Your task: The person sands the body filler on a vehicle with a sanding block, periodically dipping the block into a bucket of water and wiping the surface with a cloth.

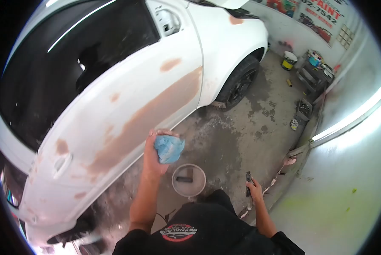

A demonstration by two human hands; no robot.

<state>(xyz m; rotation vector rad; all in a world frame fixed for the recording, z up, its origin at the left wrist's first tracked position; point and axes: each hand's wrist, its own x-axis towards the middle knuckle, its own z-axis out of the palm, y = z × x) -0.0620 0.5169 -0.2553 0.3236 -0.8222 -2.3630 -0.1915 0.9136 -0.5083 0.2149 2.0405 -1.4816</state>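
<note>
My left hand (152, 151) is wrapped round a crumpled light-blue cloth (169, 148), held up in front of the lower part of a white car door (135, 85). Brownish patches (156, 106) mark the door's surface. Over at the right, low beside my body, my right hand (255, 190) grips a dark, narrow object (248, 184) whose kind I cannot make out. Between the two hands, a round bucket (205, 180) stands on the floor with a dark block-like item in it.
The car's front wheel (240, 83) is ahead. Farther off are a yellow and black bucket (288, 63), a cart (311, 76) with supplies and a grey crate (304, 109). A wall (343, 178) runs along the right. Stained concrete floor (224, 144) lies between.
</note>
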